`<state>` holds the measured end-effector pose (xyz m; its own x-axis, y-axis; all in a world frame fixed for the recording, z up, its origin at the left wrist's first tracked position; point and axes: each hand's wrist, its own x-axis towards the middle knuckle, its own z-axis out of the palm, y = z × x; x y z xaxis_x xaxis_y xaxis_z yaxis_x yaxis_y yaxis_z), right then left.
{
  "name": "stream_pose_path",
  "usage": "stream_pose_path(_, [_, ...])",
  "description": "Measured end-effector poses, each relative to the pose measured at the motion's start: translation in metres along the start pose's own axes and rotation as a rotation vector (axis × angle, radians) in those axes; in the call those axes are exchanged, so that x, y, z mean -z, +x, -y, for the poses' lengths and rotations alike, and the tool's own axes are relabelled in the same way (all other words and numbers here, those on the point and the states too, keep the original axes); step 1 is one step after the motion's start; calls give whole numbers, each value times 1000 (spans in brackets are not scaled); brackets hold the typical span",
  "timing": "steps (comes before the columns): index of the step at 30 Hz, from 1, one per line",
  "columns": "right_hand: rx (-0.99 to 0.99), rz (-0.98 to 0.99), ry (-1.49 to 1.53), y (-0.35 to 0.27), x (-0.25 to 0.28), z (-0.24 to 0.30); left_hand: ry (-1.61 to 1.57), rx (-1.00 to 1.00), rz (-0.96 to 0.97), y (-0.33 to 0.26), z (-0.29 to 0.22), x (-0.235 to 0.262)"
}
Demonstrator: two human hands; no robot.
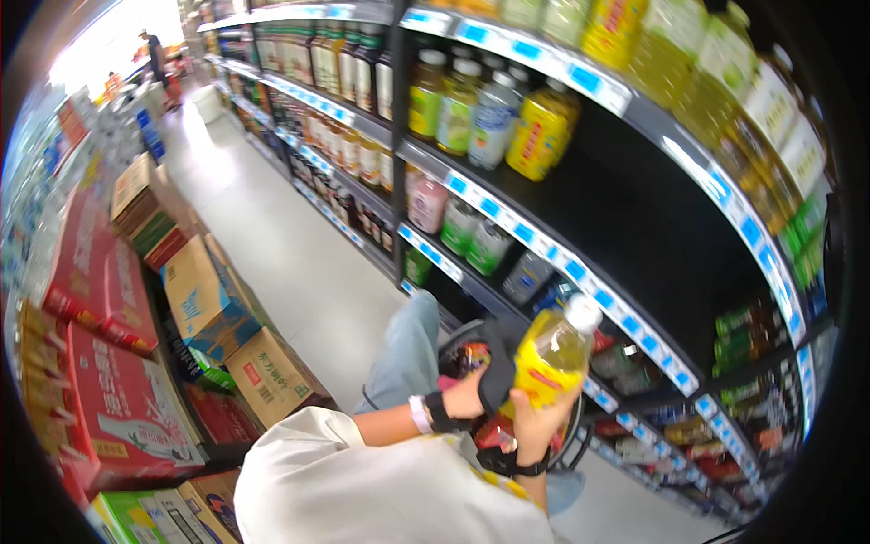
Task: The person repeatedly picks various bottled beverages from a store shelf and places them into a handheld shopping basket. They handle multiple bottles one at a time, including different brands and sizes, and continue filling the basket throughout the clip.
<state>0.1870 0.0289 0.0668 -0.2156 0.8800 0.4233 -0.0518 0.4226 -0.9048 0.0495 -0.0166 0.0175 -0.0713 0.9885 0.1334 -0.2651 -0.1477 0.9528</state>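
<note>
My right hand is wrapped round the lower part of a plastic bottle. The bottle has a white cap, a yellow label and pale yellow liquid, and it leans to the right. Close by on its left is my left hand, at a dark grey flat piece that hides its fingers; whether it grips that piece I cannot make out. Below both hands, a dark basket holds colourful packages, partly covered by my arms.
A shelf unit curves along the right, with bottles of drink on its middle level. Cardboard cartons and red boxes are stacked at the left. A pale aisle floor runs to a distant person.
</note>
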Motion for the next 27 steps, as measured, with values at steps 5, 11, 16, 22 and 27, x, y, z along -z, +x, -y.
stream_pose_path(5, [102,153,-445,12,-1,45,110,-166,241,13,-16,0])
stream_pose_path(11, [250,357,-581,16,14,55,-1065,-41,179,20,-34,-11])
stream_pose_path(16, [27,159,-178,5,15,39,-988,116,21,12,-31,-8])
stream_pose_path(22, [-200,180,-100,-6,20,38,-923,199,-89,13,-26,-6])
stream_pose_path(27, [-221,256,37,-5,22,38,-717,170,-127,18,-29,-8])
